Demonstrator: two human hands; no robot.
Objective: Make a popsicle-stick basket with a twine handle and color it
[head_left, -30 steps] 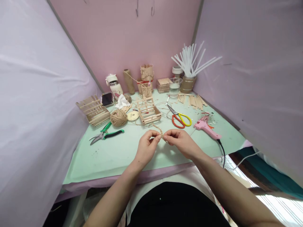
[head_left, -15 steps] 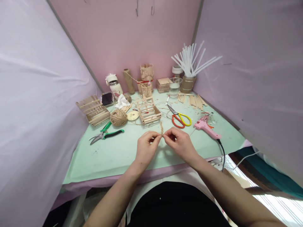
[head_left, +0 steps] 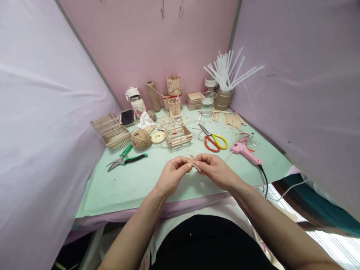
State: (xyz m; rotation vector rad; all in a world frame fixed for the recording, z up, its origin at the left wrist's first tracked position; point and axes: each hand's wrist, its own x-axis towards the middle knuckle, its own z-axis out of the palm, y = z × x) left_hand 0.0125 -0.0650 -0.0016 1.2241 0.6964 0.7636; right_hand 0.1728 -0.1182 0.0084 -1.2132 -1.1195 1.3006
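My left hand (head_left: 172, 173) and my right hand (head_left: 215, 170) meet above the near middle of the pale green table (head_left: 135, 183). Both pinch a short braided piece of jute twine (head_left: 193, 162) between thumb and fingertips. The braid sticks up a little between the two hands. Just behind them stands a small crate of wooden sticks (head_left: 177, 135). A ball of jute twine (head_left: 141, 139) lies to its left.
Green-handled pliers (head_left: 126, 159) lie at the left, red-and-yellow scissors (head_left: 214, 141) and a pink glue gun (head_left: 246, 150) with its cord at the right. A stick tray (head_left: 111, 131), a phone, a bottle, a water cup (head_left: 208, 103), loose sticks and a jar of white rods (head_left: 225, 84) line the back.
The braided twine end, which stood upright between my fingertips half a second ago, now lies shorter and tilted. Both hands have turned slightly but stay in the same place.
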